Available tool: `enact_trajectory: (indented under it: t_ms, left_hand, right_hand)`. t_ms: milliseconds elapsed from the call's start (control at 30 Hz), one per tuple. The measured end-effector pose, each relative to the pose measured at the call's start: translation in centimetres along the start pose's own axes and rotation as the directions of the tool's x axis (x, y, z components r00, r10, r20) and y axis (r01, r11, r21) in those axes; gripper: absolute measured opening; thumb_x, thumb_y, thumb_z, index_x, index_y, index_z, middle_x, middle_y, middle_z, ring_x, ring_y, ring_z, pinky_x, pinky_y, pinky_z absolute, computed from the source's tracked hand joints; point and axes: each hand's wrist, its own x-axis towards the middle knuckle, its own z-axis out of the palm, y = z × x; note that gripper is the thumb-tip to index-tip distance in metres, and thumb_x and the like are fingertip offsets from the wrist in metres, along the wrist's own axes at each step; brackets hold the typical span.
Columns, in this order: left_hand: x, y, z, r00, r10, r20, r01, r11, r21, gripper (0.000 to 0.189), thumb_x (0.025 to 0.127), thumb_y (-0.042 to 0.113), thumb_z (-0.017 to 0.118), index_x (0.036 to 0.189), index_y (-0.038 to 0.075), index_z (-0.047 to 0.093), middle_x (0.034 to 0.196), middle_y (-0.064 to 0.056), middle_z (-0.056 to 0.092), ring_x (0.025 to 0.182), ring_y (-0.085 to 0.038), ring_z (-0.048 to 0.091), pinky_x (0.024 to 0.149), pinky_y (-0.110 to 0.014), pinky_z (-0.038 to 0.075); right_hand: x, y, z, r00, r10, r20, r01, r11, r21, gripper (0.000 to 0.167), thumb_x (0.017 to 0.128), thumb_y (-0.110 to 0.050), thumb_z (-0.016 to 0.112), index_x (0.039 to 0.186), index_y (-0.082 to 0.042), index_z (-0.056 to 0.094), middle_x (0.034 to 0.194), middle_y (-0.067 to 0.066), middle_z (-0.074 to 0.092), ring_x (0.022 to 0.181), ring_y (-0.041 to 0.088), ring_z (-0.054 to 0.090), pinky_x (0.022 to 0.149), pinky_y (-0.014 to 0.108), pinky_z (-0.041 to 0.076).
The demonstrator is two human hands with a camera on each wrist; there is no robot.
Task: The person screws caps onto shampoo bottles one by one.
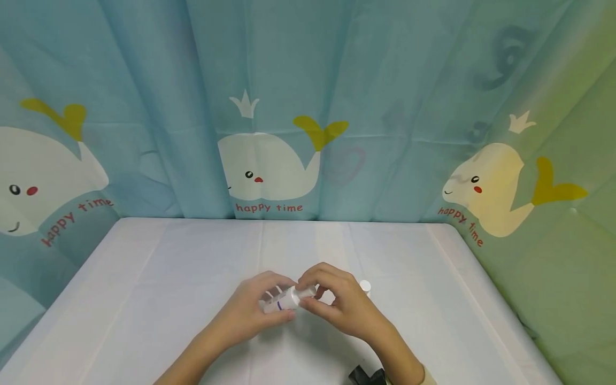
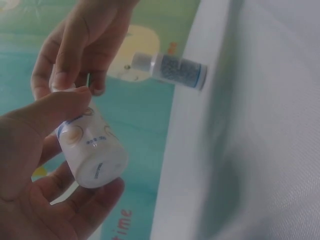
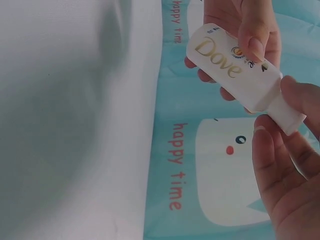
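Note:
A small white Dove bottle (image 3: 235, 65) is held tilted above the table between both hands. My left hand (image 1: 255, 307) grips its body, thumb on one side and fingers round the other; the bottle's base (image 2: 102, 167) faces the left wrist camera. With thumb and fingertips, my right hand (image 1: 337, 302) pinches the white cap (image 3: 286, 116) at the other end. The cap sits against the bottle's shoulder. A second small bottle (image 2: 177, 70), with a white cap and a grey printed label, stands on the table beyond the right hand, mostly hidden by it in the head view.
The table (image 1: 192, 267) is covered with a white cloth. Behind and beside it hangs a blue-green curtain (image 1: 385, 80) printed with whales. A black object (image 1: 367, 376) shows by the right wrist at the bottom edge of the head view.

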Motion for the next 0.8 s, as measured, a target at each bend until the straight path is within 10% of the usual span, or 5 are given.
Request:
enact_trajectory:
  t_ms: [800]
  left_hand:
    - [0.01,0.10,0.06,1.000,-0.022,0.007,0.022,1.000,-0.014,0.038,0.079,0.038,0.083,0.112,0.033,0.067,0.102,0.019,0.064,0.089,-0.005,0.061,0.077,-0.028,0.055]
  right_hand:
    - [-0.04,0.12,-0.29,0.999,0.039,0.014,-0.039,0.999,0.017,0.024,0.090,-0.009,0.072,0.111,-0.018,0.067,0.112,-0.007,0.066,0.102,0.009,0.062,0.074,0.023,0.056]
